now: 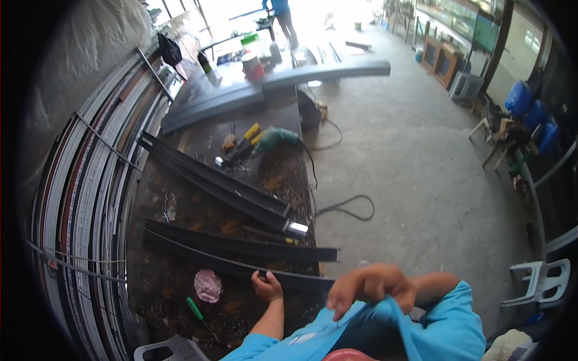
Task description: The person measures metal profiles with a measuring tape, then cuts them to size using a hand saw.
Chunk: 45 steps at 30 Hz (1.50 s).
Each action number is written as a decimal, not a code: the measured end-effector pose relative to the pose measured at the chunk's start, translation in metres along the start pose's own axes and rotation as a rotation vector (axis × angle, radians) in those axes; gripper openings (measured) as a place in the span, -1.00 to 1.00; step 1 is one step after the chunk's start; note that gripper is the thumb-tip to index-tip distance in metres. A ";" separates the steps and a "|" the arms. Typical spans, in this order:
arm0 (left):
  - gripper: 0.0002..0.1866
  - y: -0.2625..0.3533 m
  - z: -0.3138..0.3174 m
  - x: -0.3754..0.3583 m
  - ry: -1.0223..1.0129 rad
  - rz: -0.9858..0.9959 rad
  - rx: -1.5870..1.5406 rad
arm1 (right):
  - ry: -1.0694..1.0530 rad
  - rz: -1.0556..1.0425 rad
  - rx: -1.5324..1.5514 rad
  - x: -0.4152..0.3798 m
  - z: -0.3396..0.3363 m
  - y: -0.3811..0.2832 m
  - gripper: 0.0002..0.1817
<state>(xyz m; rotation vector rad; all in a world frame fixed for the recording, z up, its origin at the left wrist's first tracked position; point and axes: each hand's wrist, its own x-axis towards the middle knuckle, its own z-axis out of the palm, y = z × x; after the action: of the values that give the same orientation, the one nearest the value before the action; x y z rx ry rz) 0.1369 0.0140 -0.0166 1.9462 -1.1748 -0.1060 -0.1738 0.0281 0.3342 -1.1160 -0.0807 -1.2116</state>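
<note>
My left hand is at the near edge of a long dark metal profile, fingers and thumb curled against it. This profile lies along the worktable, its right end close to my right arm. My right hand is raised in front of my chest, with its fingers closed on my blue shirt, whose cloth is pulled up. A second dark profile lies just beyond the first. Left of my left hand are a crumpled pink cloth and a green marker.
More dark profiles and long grey bars lie across the table. A green corded drill rests near its right edge, its cable hanging down. Stacked lengths line the left. A white chair stands right; a person stands far back.
</note>
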 end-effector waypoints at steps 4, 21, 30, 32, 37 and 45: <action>-0.55 0.018 -0.002 0.002 0.023 0.053 0.087 | 0.060 -0.152 0.322 0.002 0.006 0.010 -0.71; -0.53 0.013 -0.004 0.001 -0.072 0.053 0.046 | -0.012 -0.122 0.320 0.053 0.041 0.021 -0.42; -0.53 0.008 -0.004 -0.002 -0.067 0.015 0.023 | -0.074 0.009 0.370 0.055 0.043 0.023 -0.41; -0.54 0.007 -0.002 -0.001 -0.047 0.053 0.027 | -0.077 0.014 0.397 0.055 0.042 0.023 -0.41; -0.54 0.013 -0.005 -0.002 -0.050 0.045 0.019 | -0.109 0.017 0.416 0.053 0.039 0.025 -0.40; -0.54 -0.007 0.006 -0.003 -0.049 0.028 0.002 | -0.096 0.010 0.361 0.046 0.027 0.028 -0.41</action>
<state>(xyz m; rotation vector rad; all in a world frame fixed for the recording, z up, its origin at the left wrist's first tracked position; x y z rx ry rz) 0.1377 0.0140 -0.0259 1.9381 -1.2335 -0.1383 -0.1203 0.0132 0.3567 -0.8554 -0.3528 -1.0820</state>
